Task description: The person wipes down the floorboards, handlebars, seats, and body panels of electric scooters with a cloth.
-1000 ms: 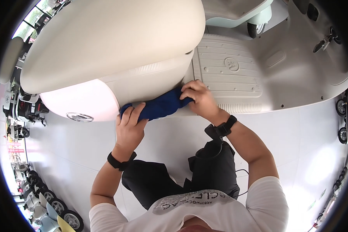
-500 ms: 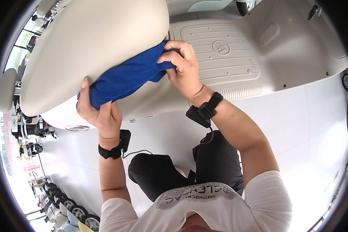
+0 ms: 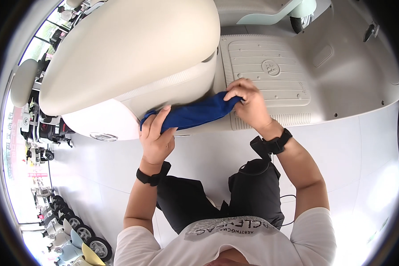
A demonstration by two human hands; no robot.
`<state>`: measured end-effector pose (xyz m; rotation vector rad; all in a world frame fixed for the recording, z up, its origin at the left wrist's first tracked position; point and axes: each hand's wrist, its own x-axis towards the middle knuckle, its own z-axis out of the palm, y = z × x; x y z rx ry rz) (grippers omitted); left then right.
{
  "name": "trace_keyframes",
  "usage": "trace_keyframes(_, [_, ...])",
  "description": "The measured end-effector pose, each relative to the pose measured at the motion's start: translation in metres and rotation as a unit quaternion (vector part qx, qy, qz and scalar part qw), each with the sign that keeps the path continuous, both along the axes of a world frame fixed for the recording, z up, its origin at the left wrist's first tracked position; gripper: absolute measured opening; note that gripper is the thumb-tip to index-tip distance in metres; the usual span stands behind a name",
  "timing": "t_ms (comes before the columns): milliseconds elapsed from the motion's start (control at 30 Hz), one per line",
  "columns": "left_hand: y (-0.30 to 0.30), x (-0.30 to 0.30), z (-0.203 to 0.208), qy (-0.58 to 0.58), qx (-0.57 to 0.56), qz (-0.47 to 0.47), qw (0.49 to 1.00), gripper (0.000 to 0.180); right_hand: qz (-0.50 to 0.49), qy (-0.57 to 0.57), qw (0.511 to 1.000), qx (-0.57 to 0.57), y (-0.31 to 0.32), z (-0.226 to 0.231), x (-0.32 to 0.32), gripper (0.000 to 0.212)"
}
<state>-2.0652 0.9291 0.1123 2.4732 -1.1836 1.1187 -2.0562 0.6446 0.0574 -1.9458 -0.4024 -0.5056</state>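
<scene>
A blue cloth [image 3: 197, 114] is stretched between my two hands, gathered into a long folded strip. My left hand [image 3: 156, 135] grips its left end, fingers over the cloth and thumb below. The right end is pinched in my right hand [image 3: 249, 103], close to the scooter's footboard [image 3: 270, 84]. Behind the cloth lies the beige lower body panel [image 3: 177, 88] of the scooter, under the cream seat [image 3: 133, 48]. Whether the cloth touches the panel I cannot tell.
A pale side cover [image 3: 97, 117] with an oval badge lies left of my left hand. The beige front shield [image 3: 354, 66] rises at the right. Several other scooters stand along the left, wheels [image 3: 99, 248] showing. Pale floor tiles [image 3: 332, 150] lie below.
Both hands have moved right and nearer to me with the cloth, away from the seat's edge. The cloth now hangs lower, in front of the body panel. The whole view has shifted slightly.
</scene>
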Motion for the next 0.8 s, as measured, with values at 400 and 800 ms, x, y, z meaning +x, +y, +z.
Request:
trace_keyframes(400, [0.003, 0.070, 0.170, -0.079, -0.132, 0.141, 0.978, 0.041, -0.179, -0.406, 0.896, 0.014, 0.074, 0.212, 0.089, 0.030])
trace_keyframes(800, [0.026, 0.025, 0.087, -0.145, -0.057, 0.044, 0.987, 0.023, 0.024, -0.345, 0.933, -0.105, 0.080, 0.087, 0.017, 0.033])
